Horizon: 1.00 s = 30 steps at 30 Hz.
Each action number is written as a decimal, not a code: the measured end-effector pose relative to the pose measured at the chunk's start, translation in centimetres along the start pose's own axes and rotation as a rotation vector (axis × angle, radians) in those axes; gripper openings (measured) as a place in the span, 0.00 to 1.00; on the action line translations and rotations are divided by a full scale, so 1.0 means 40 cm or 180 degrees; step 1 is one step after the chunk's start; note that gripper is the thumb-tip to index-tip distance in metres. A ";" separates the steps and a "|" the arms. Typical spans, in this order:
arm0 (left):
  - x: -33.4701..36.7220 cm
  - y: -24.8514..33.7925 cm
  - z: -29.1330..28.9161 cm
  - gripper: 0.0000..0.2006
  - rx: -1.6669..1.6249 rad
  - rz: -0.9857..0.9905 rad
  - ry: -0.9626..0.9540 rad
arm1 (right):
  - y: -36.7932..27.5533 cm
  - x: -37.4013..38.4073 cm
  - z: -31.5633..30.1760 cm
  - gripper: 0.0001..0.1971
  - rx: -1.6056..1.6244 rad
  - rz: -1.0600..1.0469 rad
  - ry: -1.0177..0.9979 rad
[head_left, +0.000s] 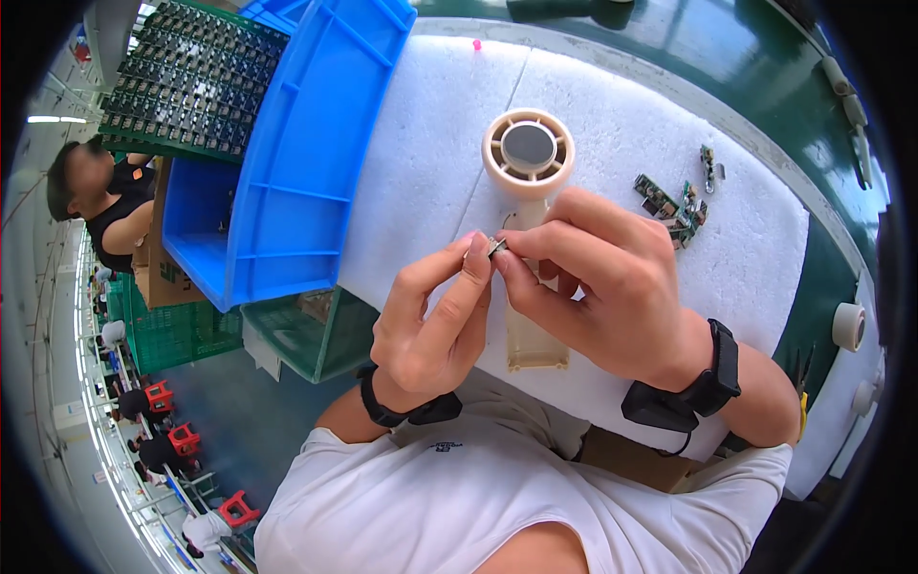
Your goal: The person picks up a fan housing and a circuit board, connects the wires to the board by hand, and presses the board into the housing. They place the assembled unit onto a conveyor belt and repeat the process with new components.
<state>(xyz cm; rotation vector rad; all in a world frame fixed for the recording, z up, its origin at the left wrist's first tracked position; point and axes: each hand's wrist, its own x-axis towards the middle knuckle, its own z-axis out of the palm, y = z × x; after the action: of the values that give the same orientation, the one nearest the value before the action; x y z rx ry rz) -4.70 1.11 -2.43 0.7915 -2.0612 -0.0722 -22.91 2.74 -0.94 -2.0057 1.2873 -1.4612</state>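
Note:
Both my hands meet over the white foam sheet [430, 124]. Between the fingertips of my left hand [428, 320] and my right hand [607, 268] is a small circuit board [496, 247], pinched from both sides and mostly hidden by the fingers. Just under them lies a cream handheld fan [528, 176], its round slotted head with a grey centre pointing away from me. Its open handle [535, 346] runs beneath my hands toward my body, and a thin wire shows beside its neck. To the right of the fan rest several loose circuit boards [687, 220].
A tilted blue bin [320, 143] and a panel of circuit boards [196, 81] stand at the left. Green crates [177, 335] sit lower, near another person [120, 206]. Beyond the foam is the green tabletop [688, 57]. A white roll [848, 326] lies at the right.

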 end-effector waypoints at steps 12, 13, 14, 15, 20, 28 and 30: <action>0.118 0.001 -0.042 0.36 -0.2916 -0.2596 -0.1567 | -0.032 0.012 -0.021 0.04 0.0930 0.0533 0.0449; 0.152 -0.016 -0.019 0.35 -0.2872 -0.2571 -0.1678 | -0.029 0.007 -0.023 0.05 0.0990 0.0330 0.0481; 0.190 -0.033 0.002 0.33 -0.2790 -0.2574 -0.1747 | -0.029 0.005 -0.023 0.05 0.1091 0.0111 0.0477; 0.227 -0.049 0.031 0.31 -0.2709 -0.2582 -0.1822 | -0.026 0.002 -0.027 0.05 0.1087 0.0102 0.0524; 0.426 -0.138 0.281 0.27 -0.2505 -0.1670 -0.1989 | -0.027 -0.022 -0.018 0.10 0.1284 -0.0075 -0.0844; 0.614 -0.176 0.620 0.21 -0.0765 -0.0643 -0.1527 | 0.005 0.014 -0.028 0.15 0.2573 0.1308 -0.1605; 0.631 -0.182 0.599 0.20 -0.0395 -0.0297 -0.1192 | 0.017 0.015 -0.048 0.17 0.3076 0.1925 -0.1632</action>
<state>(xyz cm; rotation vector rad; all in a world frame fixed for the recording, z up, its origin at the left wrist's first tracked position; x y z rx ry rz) -29.28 -24.54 -0.68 0.8451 -2.3404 -0.4248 -24.90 2.33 -0.28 -1.0865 0.6507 -0.8959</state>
